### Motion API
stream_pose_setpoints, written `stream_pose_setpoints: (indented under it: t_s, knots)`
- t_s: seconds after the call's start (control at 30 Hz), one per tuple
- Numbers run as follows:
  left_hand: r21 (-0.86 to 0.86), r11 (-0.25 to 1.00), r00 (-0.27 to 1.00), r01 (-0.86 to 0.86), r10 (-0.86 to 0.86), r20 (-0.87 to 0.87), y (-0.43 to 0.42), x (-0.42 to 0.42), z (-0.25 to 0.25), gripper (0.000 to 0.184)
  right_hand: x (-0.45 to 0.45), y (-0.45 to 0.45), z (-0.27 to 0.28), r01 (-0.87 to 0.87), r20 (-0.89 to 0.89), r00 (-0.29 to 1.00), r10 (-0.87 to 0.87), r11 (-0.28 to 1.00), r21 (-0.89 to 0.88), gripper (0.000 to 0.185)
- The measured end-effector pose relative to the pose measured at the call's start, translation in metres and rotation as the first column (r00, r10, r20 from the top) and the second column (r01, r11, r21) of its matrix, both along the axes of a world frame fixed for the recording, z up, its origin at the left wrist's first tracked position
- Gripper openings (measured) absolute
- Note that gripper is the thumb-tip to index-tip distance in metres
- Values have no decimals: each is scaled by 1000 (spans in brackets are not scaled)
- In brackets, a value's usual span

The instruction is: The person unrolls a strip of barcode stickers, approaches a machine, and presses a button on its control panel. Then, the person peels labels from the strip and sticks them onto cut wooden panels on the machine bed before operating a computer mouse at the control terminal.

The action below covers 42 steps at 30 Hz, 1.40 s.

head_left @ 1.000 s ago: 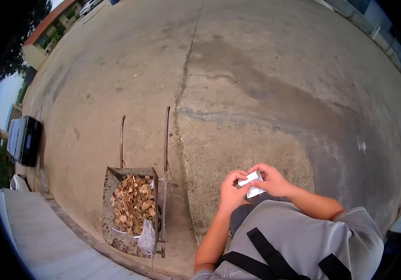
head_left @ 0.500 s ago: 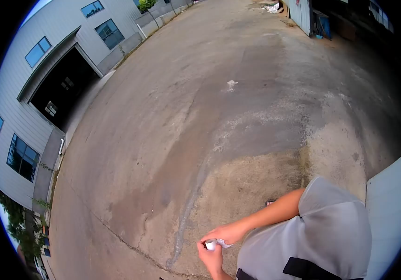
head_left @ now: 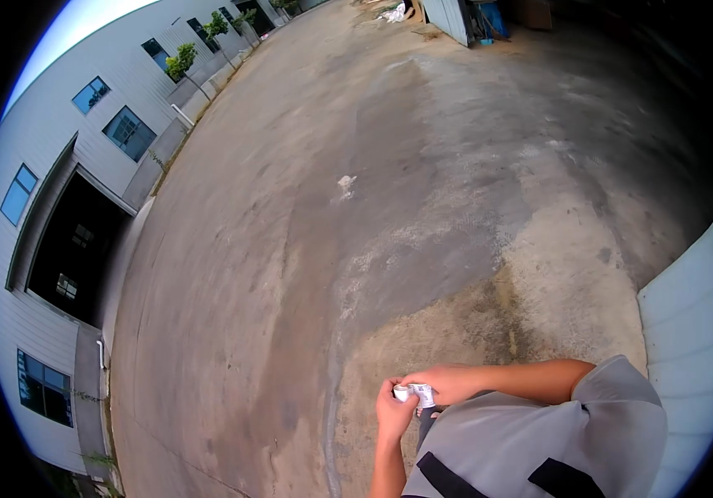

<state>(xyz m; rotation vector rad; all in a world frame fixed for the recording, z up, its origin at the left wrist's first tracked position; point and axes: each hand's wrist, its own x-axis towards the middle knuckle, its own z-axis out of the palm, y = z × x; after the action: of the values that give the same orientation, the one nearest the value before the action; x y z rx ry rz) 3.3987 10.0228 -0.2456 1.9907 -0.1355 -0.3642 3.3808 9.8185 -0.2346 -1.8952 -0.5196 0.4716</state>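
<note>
Between the gripping fingers of left hand (head_left: 390, 410) and right hand (head_left: 451, 383) sits one small white item (head_left: 423, 396), kind unclear. Beyond the fingertips lies stained concrete ground (head_left: 232, 274).

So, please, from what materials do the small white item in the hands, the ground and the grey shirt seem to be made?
Small white item: perhaps paper or thin plastic, with faint print-like marks; too small to be sure.
Ground: probably concrete, dull and rough, judging by its stains and uneven patches.
Grey shirt: soft fabric, fairly smooth, showing folds; fibre unclear.
</note>
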Motion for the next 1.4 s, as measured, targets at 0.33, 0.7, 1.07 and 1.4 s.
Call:
stream_pose_setpoints:
  t_s: [0.33, 0.7, 1.07, 1.4]
  knots:
    - [-598, 765, 610, 242, -599, -519, -190, 102, -43, 39, -11, -168, 40, 599, -106, 783, -613, 789, -139, 52]
    - [-716, 682, 432, 151, -697, -572, -415, 253, -47, 24, 80, -379, 32, 817, -37, 532, -846, 524, -239, 57]
    - [-725, 519, 77, 453, -833, -549, -714, 267, -35, 30, -39, -565, 47, 975, -80, -56, -995, -38, -218, 41]
    - [-572, 579, 102, 582, -749, -655, -998, 182, -11, 36, -152, -791, 53, 941, -162, -339, -927, -336, -47, 16]
